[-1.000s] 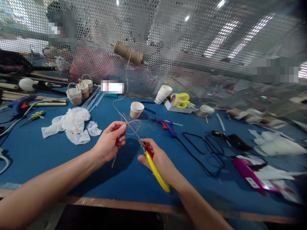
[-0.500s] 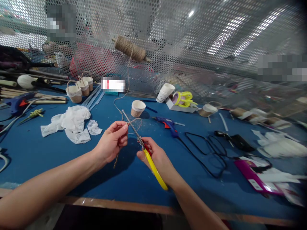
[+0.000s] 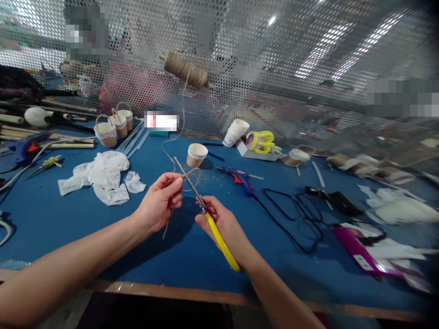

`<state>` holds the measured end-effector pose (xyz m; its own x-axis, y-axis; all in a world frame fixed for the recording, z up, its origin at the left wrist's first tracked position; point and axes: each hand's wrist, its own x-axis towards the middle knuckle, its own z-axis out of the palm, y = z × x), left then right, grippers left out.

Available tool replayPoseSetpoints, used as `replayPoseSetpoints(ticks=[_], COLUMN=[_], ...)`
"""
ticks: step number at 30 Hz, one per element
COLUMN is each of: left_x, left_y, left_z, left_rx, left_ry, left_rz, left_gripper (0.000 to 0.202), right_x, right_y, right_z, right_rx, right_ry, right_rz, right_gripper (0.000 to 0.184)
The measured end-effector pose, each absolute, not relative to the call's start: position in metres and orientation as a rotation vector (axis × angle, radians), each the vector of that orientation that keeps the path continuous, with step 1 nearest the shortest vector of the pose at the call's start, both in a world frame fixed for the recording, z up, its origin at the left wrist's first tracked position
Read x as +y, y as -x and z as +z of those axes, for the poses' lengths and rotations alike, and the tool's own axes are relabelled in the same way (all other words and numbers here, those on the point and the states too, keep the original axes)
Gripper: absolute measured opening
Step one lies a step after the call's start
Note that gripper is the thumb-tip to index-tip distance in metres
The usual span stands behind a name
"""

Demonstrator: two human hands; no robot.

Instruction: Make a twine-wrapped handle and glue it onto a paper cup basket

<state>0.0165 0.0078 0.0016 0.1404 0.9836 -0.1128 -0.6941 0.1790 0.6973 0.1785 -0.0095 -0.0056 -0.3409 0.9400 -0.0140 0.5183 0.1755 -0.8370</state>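
My left hand [image 3: 160, 203] pinches a strand of brown twine [image 3: 170, 157] that runs up to a spool of twine [image 3: 185, 71] fixed on the mesh screen; a short end hangs below my fingers. My right hand [image 3: 222, 224] grips yellow-handled scissors [image 3: 206, 214], their blades crossing the twine just right of my left fingertips. A paper cup [image 3: 196, 155] stands on the blue table [image 3: 178, 256] behind the blades.
A blue glue gun [image 3: 240, 179] with a black cable [image 3: 295, 214] lies to the right. White crumpled fabric [image 3: 99, 176] and small cup baskets [image 3: 111, 128] are at the left, stacked cups [image 3: 235, 132] and yellow scissors [image 3: 262, 141] behind. A person works beyond the mesh screen [image 3: 274, 59].
Both hands have shifted slightly up and closer together; the scissor blades now sit nearer my left fingertips on the twine.
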Motion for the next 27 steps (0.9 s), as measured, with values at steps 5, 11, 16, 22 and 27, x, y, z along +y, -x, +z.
replayPoseSetpoints(ticks=[5,11,16,22,27], left_x=[0.007,0.009,0.009,0.007,0.003], left_y=[-0.016,-0.015,-0.011,-0.008,-0.009], left_z=[0.002,0.002,0.002,0.0,-0.002], left_rx=[0.645,0.655,0.693,0.703,0.735], left_ry=[-0.552,-0.558,-0.591,-0.695,-0.776], left_rz=[1.309,1.318,1.325,1.229,1.128], left_gripper=[0.013,0.012,0.015,0.017,0.017], right_x=[-0.008,-0.008,-0.007,-0.001,0.002], right_y=[-0.179,-0.18,-0.191,-0.223,-0.24], right_z=[-0.009,-0.015,-0.006,-0.006,0.009], right_rx=[-1.938,-1.868,-1.868,-2.107,-2.386], right_ry=[1.356,1.345,1.598,2.104,2.151], right_rz=[1.028,1.117,0.999,0.469,0.398], right_gripper=[0.033,0.034,0.035,0.044,0.049])
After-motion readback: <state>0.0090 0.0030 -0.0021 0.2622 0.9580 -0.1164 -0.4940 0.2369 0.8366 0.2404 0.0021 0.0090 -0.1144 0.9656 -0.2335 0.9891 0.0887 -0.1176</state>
